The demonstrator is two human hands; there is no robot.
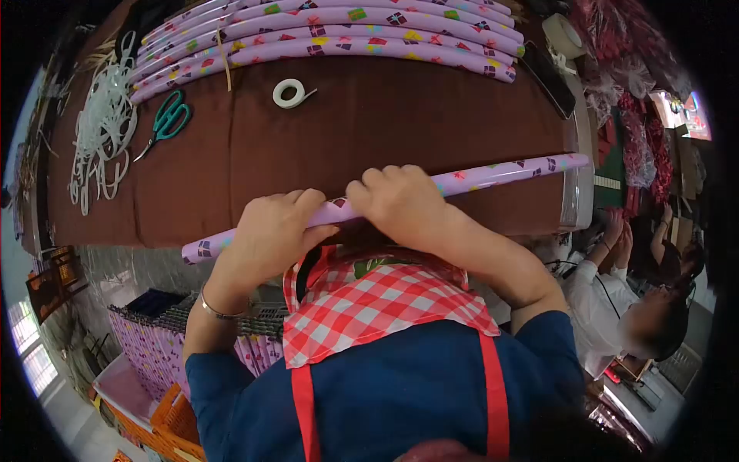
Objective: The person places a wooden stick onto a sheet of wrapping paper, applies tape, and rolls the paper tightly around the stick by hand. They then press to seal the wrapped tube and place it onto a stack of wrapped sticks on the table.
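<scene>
A long roll of purple wrapping paper (500, 175) with a gift-box print lies slantwise along the near side of the brown-covered table. My left hand (273, 231) is wrapped round it left of the middle, its thumb on the near side. Just to the right, my right hand (395, 199) is closed over the same roll, fingers curled on top. Both ends of the roll stick out past my hands. Beyond it lie a small roll of white tape (289, 94) with its end loose and a pair of teal-handled scissors (166, 122).
Several more purple rolls (346, 48) are stacked at the table's far side. A heap of white strips (104, 127) lies at the left, a black phone (548, 83) and wide tape roll (563, 37) at the right. Two people work at the right; an orange basket (175, 423) stands lower left.
</scene>
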